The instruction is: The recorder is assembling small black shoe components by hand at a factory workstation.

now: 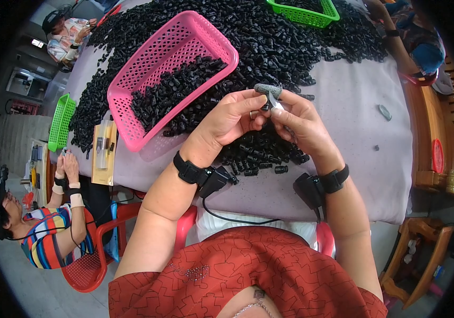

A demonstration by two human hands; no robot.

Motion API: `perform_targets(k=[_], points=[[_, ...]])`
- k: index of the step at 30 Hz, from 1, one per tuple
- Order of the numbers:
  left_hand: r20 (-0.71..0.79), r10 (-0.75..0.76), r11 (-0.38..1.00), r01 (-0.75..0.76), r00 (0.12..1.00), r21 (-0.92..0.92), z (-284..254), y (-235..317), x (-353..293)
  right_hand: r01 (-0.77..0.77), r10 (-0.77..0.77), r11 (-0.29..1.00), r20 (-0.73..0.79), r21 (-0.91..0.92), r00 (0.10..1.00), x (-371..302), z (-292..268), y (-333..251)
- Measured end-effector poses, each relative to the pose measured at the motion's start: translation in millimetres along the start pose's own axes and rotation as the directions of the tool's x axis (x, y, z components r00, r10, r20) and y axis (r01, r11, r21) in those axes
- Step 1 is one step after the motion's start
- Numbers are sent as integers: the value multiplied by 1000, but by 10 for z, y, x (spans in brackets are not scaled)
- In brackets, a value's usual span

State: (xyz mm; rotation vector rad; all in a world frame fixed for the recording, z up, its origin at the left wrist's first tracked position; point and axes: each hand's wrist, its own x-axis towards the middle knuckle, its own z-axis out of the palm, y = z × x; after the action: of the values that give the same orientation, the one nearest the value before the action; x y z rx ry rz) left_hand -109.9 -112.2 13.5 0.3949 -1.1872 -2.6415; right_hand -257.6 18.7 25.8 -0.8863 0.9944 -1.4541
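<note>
My left hand [237, 115] and my right hand [301, 115] meet over the near edge of a heap of small black plastic parts [258, 148]. Pinched in my left fingers is one black plastic part [265, 106], mostly covered by the fingertips. My right hand grips a small knife [275, 102], its pale blade against that part. A grey-green speckled sleeve-like piece [267, 90] lies across the index fingertips; which finger wears it I cannot tell. Just left of my hands stands a pink perforated basket [126, 124], partly filled with the same parts.
Green baskets stand at the left edge [61, 123] and far side [311, 18]. A yellowish board [102, 172] bears a clear tube [103, 151]. At right on the grey cloth [354, 153] lies a grey-green piece [385, 112]. Other people sit left, far left and far right.
</note>
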Motion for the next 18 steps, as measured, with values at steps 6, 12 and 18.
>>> perform_targets(k=[6,12,18], points=[[-8,-4,1000,4,1000,-19,-10,-6,14,14,-14,1000,-2,10,1000,17,-12,14],[-6,56,997,-56,998,51,-9,39,-14,36,-34,999,-87,27,996,58,11,0],[-8,202,952,-195,979,236,223,78,-70,30,-25,999,-183,25,983,45,-56,76]])
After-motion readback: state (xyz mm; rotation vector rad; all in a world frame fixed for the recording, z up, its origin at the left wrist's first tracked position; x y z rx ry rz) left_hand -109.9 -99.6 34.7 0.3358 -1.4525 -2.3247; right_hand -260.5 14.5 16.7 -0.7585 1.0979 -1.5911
